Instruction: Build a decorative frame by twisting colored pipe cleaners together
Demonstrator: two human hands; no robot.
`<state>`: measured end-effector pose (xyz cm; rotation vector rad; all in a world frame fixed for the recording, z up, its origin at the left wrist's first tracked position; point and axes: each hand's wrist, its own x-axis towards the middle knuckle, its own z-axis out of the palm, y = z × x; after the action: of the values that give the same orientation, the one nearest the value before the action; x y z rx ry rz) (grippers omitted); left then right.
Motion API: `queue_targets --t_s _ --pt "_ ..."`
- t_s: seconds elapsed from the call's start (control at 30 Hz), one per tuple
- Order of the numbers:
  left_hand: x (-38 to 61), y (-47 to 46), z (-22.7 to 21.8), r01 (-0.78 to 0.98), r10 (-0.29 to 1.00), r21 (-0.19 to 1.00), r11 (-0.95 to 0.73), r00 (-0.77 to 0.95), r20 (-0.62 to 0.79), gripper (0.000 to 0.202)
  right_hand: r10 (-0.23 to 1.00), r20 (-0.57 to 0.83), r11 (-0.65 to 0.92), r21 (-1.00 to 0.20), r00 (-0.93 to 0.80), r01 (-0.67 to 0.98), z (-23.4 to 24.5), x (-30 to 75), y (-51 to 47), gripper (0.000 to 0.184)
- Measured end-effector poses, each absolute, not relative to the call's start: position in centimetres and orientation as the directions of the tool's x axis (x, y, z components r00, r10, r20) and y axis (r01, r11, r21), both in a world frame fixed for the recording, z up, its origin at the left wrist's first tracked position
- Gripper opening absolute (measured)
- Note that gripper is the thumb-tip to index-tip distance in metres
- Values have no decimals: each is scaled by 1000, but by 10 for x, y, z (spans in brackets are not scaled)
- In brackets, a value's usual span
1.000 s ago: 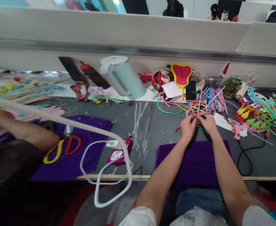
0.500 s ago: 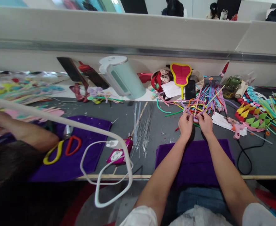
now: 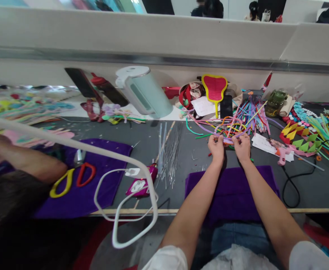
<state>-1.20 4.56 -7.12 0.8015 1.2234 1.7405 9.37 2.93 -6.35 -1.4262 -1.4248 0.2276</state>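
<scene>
My left hand (image 3: 217, 148) and my right hand (image 3: 242, 147) are side by side above the dark table, fingers pinched. Between them runs a lavender pipe cleaner (image 3: 228, 141), with one end in each hand. Its loops and other pink, orange and yellow stems cross just behind my fingers, so I cannot tell exactly which ones are joined. A bundle of colourful pipe cleaners (image 3: 256, 114) lies beyond my right hand. Under my forearms is a folded purple cloth (image 3: 234, 191).
A pink glue gun (image 3: 282, 153) with a black cord lies at the right. A kettle (image 3: 150, 92) stands at the back. Thin wires (image 3: 172, 157) and a white cable (image 3: 136, 227) are left of me. Scissors (image 3: 86, 174) lie near a co-worker's arm (image 3: 32, 159).
My hands have moved slightly apart, and more of the lavender pipe cleaner shows between them. The view has shifted a little.
</scene>
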Motion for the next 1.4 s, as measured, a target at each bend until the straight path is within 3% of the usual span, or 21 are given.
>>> queue_targets --t_s 0.13,0.23,0.5,0.7,0.8,0.9,1.0,1.2,1.3,1.4 --pt "-9 46 -73 -454 906 885 -104 -411 -104 32 763 525 247 -777 378 579 -67 91 30 21" --pt "-8 45 -71 -490 899 860 -140 -427 -97 34 746 505 272 -826 434 494 -67 89 29 21" --pt "-1 34 -53 -337 894 904 -262 -438 96 24 808 273 251 -961 522 113 -60 85 29 26" --pt "-1 27 -44 -167 874 935 -313 -435 215 20 841 176 300 -938 512 -171 -49 77 26 20" --pt "0 24 -42 -198 868 918 -345 -440 231 28 831 140 321 -912 538 -257 -42 75 24 24" --pt "2 20 -37 -223 865 909 -351 -449 224 44 830 83 324 -877 552 -354 -37 74 22 42" --pt "2 17 -32 -217 865 908 -359 -443 236 60 882 13 249 -862 472 -442 -32 72 21 47" --pt "-2 16 -29 -291 909 907 -304 -374 184 65 930 -85 120 -851 359 -512 -30 73 20 37" --pt "-5 20 -36 -460 953 857 -233 -282 108 60 926 -18 187 -845 377 -500 -32 75 21 38" --pt "-10 25 -45 -557 987 829 -52 -153 -41 47 914 70 251 -870 399 -423 -34 78 23 38"
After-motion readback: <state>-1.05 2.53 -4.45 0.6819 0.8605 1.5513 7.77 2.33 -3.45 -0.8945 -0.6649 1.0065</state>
